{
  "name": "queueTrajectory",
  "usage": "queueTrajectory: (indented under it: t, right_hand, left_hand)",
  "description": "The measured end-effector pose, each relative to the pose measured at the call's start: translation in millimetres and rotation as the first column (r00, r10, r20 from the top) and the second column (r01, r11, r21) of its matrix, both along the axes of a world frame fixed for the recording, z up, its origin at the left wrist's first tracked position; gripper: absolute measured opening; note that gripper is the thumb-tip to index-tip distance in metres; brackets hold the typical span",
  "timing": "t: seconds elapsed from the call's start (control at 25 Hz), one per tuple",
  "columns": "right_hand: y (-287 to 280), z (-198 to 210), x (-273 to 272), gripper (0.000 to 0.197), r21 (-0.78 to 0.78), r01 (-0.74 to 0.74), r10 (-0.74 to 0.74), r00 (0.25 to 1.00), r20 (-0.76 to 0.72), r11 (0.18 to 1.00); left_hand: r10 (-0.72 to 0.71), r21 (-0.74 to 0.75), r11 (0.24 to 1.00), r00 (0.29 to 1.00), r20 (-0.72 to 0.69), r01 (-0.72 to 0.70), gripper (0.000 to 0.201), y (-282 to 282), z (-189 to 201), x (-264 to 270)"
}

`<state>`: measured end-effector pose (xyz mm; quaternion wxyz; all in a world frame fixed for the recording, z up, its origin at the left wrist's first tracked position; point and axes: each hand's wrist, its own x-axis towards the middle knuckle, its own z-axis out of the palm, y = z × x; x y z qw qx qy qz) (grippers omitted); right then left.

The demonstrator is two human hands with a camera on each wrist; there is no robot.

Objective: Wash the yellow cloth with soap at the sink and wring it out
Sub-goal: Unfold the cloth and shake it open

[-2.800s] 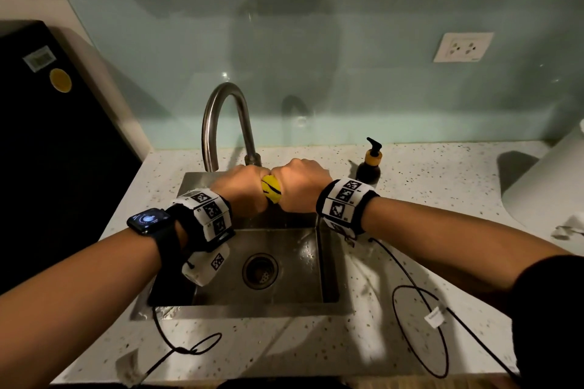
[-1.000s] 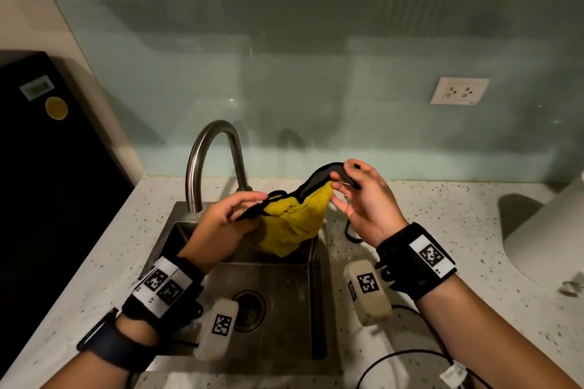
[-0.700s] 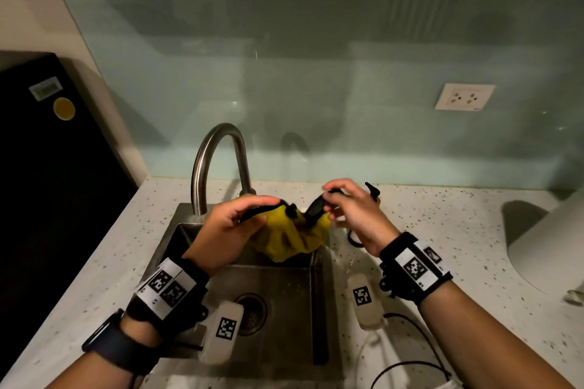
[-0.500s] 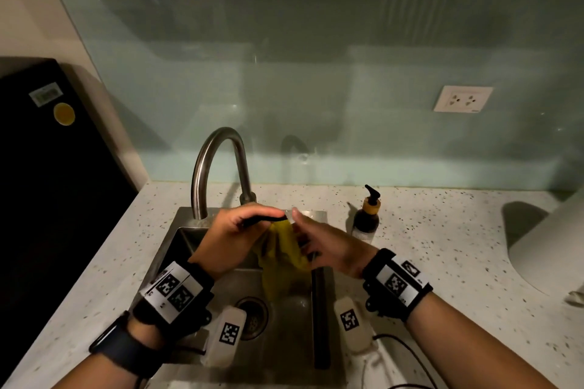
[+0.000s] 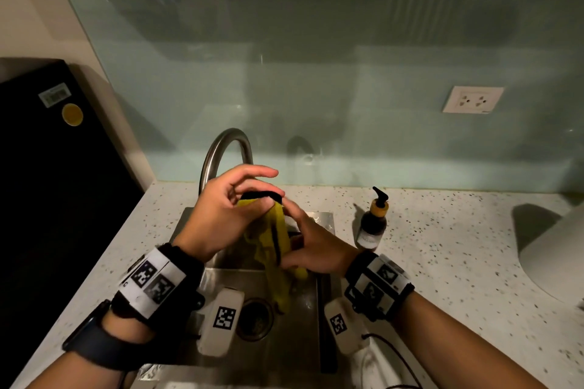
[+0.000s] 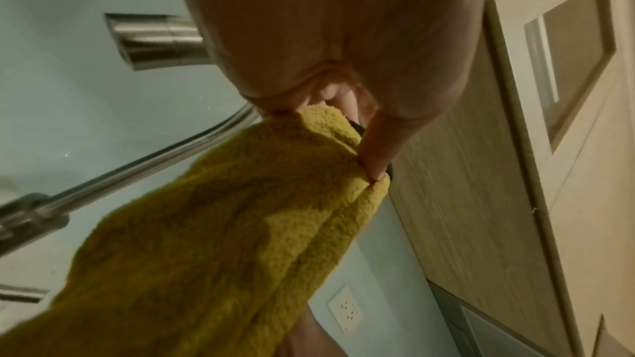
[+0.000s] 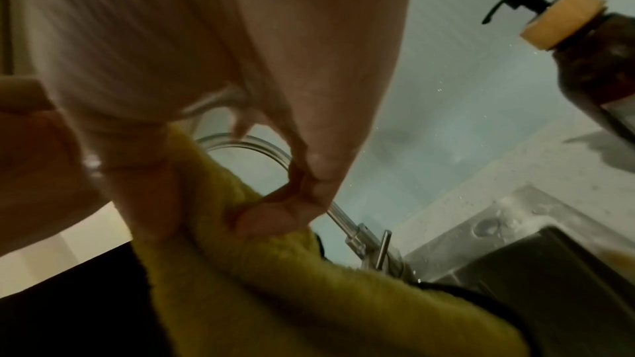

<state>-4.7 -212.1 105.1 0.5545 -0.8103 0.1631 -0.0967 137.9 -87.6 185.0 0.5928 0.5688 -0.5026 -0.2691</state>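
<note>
The yellow cloth [image 5: 274, 249] with a black edge hangs as a long bunch over the steel sink [image 5: 297, 335]. My left hand [image 5: 252, 199] pinches its top edge between thumb and forefinger, just in front of the tap [image 5: 221, 151]. My right hand [image 5: 303, 246] wraps its fingers round the cloth's middle, a little lower. From the left wrist, the cloth [image 6: 223, 240] drops from my thumb and fingers [image 6: 378, 151]. In the right wrist view the fingers [image 7: 274, 216] curl round the cloth [image 7: 309, 295]. No water is seen coming from the tap.
A dark soap pump bottle [image 5: 373, 224] stands on the speckled counter [image 5: 458, 246] right of the sink. A black appliance [image 5: 47, 183] fills the left side. A white rounded object [image 5: 562, 249] sits at the far right. A wall socket [image 5: 472, 99] is on the glass backsplash.
The cloth went from a tight twist between both fists to spread out, then gathered. Now it hangs long from my raised left hand, and my right hand has slid down round its middle.
</note>
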Motion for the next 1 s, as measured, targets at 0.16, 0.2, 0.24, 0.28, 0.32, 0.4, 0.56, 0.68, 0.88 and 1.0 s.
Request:
queueTrajectory:
  t: [0.16,0.2,0.24,0.28,0.32,0.4,0.56,0.68,0.88,1.0]
  right_hand:
    - [-18,0,1,0.028,-0.141,0.079,-0.092,0.991,-0.093,0.987]
    - [-22,2,0,0.02,-0.187,0.214,-0.223,0.974,-0.033,0.959]
    - [-26,-2,-2,0.022,-0.238,0.324,-0.319,0.946,0.059,0.916]
    - [-28,-4,-7,0.023,-0.326,0.355,-0.321,0.934,0.156,0.876]
    - [-26,-3,-13,0.022,-0.404,0.371,-0.288,0.924,0.252,0.836]
    - [-21,-4,-16,0.017,-0.496,0.405,-0.208,0.89,0.405,0.768]
    - [-7,-4,-13,0.02,-0.528,0.295,-0.025,0.888,0.459,0.797]
    - [1,-6,-16,0.018,-0.638,0.189,0.13,0.898,0.419,0.746]
    - [-3,-17,-29,0.02,-0.766,0.012,0.242,0.946,0.218,0.643]
    - [-2,-12,-33,0.016,-0.683,0.078,0.181,0.937,0.299,0.726]
  left_hand:
    - [-0.053,-0.001,0.999,0.992,0.111,0.054,0.041,7,-2,8]
    - [-0.114,0.023,0.993,0.984,0.139,0.112,0.04,10,-4,10]
    - [-0.2,0.076,0.979,0.969,0.143,0.191,0.039,12,-7,12]
    - [-0.291,0.145,0.951,0.95,0.11,0.274,0.039,14,-10,12]
    - [-0.33,0.202,0.929,0.942,0.066,0.312,0.038,14,-15,12]
    - [-0.188,0.241,0.955,0.981,0.046,0.172,0.028,6,-24,8]
    - [0.128,0.347,0.936,0.978,-0.168,-0.063,0.024,-14,-30,-2]
    - [0.172,0.408,0.912,0.942,-0.289,-0.042,0.026,-25,-31,-3]
    - [-0.016,0.4,0.893,0.903,-0.43,0.207,0.023,-26,-44,-1]
    - [0.084,0.385,0.915,0.877,-0.473,0.12,0.027,-25,-49,-4]
